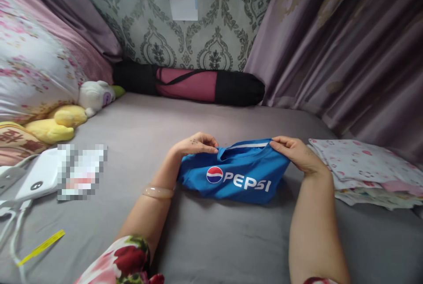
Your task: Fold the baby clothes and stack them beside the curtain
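Between my two hands a blue T-shirt is held up off the bed at its top, with a round logo and white PEPSI lettering facing me. White tape shows inside its neckline. My left hand pinches the shirt at the left of the neck opening, thumb against the fingers. At the upper right corner, my right hand grips the cloth the same way. The lower part of the shirt sags onto the grey sheet.
A stack of folded printed cloths lies right of my right hand. On the left are a white power bank with cables, a yellow strip and plush toys. A black and maroon long bag rests along the wall.
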`<state>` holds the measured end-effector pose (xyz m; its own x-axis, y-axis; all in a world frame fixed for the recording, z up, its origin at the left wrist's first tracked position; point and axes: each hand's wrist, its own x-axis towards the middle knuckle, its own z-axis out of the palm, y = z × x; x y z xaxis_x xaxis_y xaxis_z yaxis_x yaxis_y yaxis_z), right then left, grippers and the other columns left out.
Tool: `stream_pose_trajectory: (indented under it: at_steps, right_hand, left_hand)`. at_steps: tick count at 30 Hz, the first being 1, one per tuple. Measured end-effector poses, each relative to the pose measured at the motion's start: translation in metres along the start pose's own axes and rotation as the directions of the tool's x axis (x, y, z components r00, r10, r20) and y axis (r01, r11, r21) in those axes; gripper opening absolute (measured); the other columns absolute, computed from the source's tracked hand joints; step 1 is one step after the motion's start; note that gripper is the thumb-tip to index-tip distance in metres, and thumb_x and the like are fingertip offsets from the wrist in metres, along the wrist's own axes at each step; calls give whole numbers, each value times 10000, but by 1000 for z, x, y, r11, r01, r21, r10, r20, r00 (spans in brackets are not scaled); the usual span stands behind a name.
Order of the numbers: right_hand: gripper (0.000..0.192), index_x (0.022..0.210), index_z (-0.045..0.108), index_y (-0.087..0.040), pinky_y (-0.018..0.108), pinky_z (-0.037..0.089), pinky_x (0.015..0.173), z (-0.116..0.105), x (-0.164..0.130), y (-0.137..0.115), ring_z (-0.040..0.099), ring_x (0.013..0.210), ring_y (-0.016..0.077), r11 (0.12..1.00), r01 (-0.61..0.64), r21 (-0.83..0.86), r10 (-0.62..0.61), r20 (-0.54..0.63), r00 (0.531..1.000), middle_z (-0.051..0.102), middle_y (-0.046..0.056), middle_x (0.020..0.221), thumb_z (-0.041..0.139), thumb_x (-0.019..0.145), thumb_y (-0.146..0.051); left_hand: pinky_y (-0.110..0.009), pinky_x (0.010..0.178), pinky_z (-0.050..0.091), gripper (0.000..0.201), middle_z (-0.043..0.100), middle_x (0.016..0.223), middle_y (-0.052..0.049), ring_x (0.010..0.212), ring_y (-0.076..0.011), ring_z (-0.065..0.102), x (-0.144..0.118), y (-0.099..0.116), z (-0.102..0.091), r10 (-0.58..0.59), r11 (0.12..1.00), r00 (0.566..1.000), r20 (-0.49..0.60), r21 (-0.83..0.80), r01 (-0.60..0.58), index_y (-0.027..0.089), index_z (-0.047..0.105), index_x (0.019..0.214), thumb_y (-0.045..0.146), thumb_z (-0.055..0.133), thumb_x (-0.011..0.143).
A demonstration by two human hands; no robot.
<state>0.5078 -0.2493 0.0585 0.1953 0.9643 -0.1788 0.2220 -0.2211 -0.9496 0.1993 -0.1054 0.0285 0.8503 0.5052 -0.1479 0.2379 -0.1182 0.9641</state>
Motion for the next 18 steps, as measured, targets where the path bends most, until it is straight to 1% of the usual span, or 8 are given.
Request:
stream_pose_trajectory:
  at_steps: [3, 7, 13, 15, 18]
  right_hand:
    - [399, 893, 699, -217, 252, 444, 591, -3, -1, 3, 588, 626, 140, 1000, -5, -16, 5, 13, 1000, 692, -8, 740, 796, 652, -519]
    - [411, 950, 701, -219, 277, 470, 649, -8, -3, 7, 617, 698, 168, 998, -5, -60, 9, 70, 998, 714, 17, 813, 751, 700, -542]
    - [401, 920, 689, -223, 280, 470, 668, -9, 3, 14, 623, 716, 170, 995, -47, -89, 57, 106, 993, 714, 7, 821, 722, 714, -566]
    - [398, 910, 681, -216, 275, 465, 664, -8, 5, 17, 619, 708, 162, 994, -62, -88, 72, 114, 991, 709, 4, 810, 717, 720, -564]
    - [409, 889, 672, -201, 266, 458, 643, -7, 7, 20, 609, 686, 151, 993, -77, -91, 87, 107, 990, 698, 3, 784, 713, 720, -571]
  left_hand:
    - [-253, 691, 446, 321, 668, 794, -16, 732, -141, 583, 0, 1, 0, 4, 1000, 997, -77, -24, -6, 157, 682, 872, 439, 725, 726]
    - [-232, 647, 420, 325, 630, 760, -1, 699, -124, 550, -1, 1, -1, 19, 999, 988, -153, -28, -24, 160, 655, 863, 475, 661, 783]
    - [-214, 602, 396, 354, 577, 738, 19, 672, -110, 511, 3, -2, 4, 51, 999, 970, -237, 18, -48, 172, 606, 856, 524, 568, 843]
    - [-214, 600, 402, 365, 578, 737, 19, 671, -109, 517, 5, -4, 6, 55, 998, 971, -234, 5, -55, 172, 608, 874, 534, 577, 837]
    - [-218, 608, 425, 392, 601, 765, 17, 687, -116, 551, 7, -5, 8, 56, 996, 980, -190, -51, -67, 182, 626, 973, 506, 688, 762]
